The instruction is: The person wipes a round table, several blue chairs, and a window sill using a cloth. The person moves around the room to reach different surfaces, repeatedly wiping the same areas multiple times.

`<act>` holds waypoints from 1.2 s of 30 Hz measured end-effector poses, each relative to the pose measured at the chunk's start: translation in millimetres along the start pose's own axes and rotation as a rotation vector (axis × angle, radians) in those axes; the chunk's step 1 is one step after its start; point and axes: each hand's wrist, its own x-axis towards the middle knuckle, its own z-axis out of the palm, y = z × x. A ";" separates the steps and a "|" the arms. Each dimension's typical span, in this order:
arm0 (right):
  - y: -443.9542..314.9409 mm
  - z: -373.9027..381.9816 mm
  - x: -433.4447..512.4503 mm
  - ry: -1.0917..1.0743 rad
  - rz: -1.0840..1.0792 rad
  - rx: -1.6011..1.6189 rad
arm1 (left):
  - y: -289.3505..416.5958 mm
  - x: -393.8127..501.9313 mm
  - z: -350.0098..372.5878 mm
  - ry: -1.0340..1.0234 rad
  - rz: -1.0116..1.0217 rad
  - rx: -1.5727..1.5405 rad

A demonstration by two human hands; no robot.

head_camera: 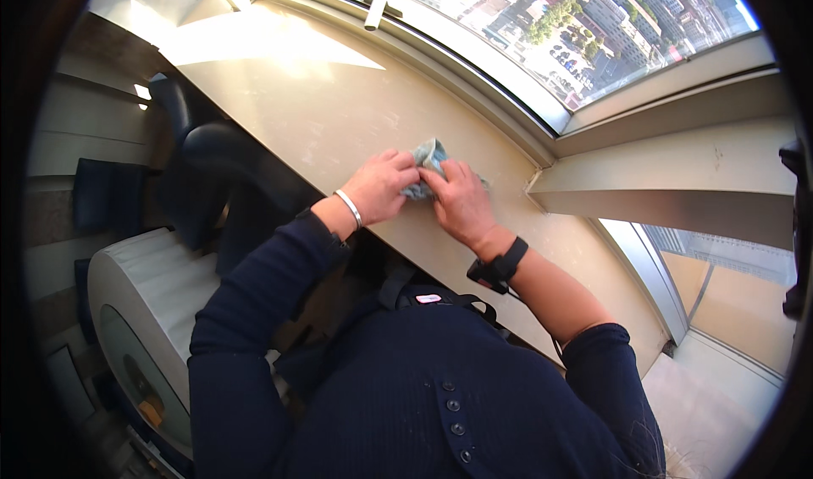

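A crumpled blue-grey cloth [429,153] is bunched between both hands above the pale windowsill [330,120]. My left hand [381,185], with a silver bangle at its wrist, grips the cloth's left side. On the right side, my right hand [465,201] pinches it, thumb towards the left hand. A black strapped device [498,266] sits on my right wrist. Part of the cloth is hidden behind the fingers, and I cannot tell whether it touches the sill.
A window frame [470,94] with a white handle [379,7] borders the sill's far side. A beige pillar [667,158] stands at the right. Dark chairs [222,155] and a white rounded piece of furniture [152,269] are at the left. Sunlight falls on the sill's far left.
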 end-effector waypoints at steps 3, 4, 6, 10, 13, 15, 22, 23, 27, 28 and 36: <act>18.9 11.9 57.8 0.091 0.040 -0.002 | -38.2 28.2 -12.7 0.172 -0.005 0.011; 26.0 16.4 80.7 0.135 0.074 -0.050 | -52.8 43.9 -17.2 0.223 0.011 0.054; 24.0 28.2 102.1 0.181 0.142 -0.133 | -73.2 62.4 -21.8 0.254 0.046 0.100; -12.5 47.0 103.3 0.132 0.150 -0.211 | -90.9 45.6 -35.3 0.132 0.039 0.128; -51.1 61.0 94.3 0.061 0.097 -0.223 | -99.9 1.0 -51.8 0.041 0.041 0.129; -55.7 64.6 108.2 0.027 0.067 -0.116 | -119.7 -5.2 -65.8 -0.026 0.064 0.086; -31.4 82.9 208.3 0.180 0.237 -0.157 | -202.9 46.8 -88.4 0.217 0.140 0.084; -38.0 85.3 209.1 0.162 0.248 -0.177 | -205.4 43.8 -88.1 0.238 0.166 0.065; -78.1 91.0 187.5 0.031 0.185 -0.149 | -209.7 1.8 -99.3 0.099 0.152 0.008; -83.6 91.7 186.8 -0.022 0.144 -0.142 | -215.4 -9.8 -107.1 0.081 0.174 -0.016; -58.1 111.7 281.2 0.126 0.301 -0.210 | -261.9 33.0 -122.9 0.226 0.067 0.123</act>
